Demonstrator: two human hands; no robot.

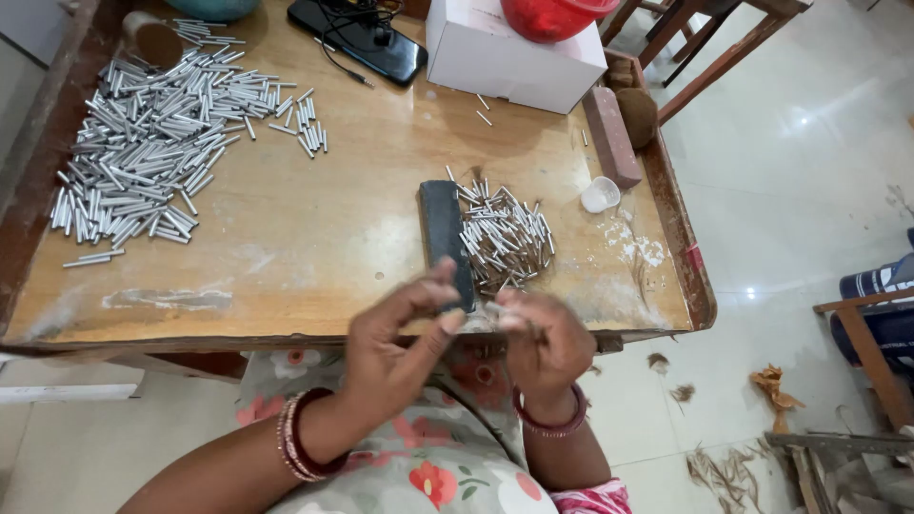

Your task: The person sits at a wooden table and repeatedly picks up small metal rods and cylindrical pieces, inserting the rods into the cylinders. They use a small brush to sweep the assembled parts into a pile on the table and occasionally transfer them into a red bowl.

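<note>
Hovering loosely curled, grip unclear, both hands [476, 333] sit just below the small tube pile [505, 238].

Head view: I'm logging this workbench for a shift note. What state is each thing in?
Left hand: raised, fingers pinched, blurred.
Right hand: curled at the table edge; hold unclear.
Dark block: lying flat.
Small tube pile: loose beside the block.
Large tube pile: spread out, untouched.
White box: closed, red bowl on top.
Phone: screen dark.
</note>
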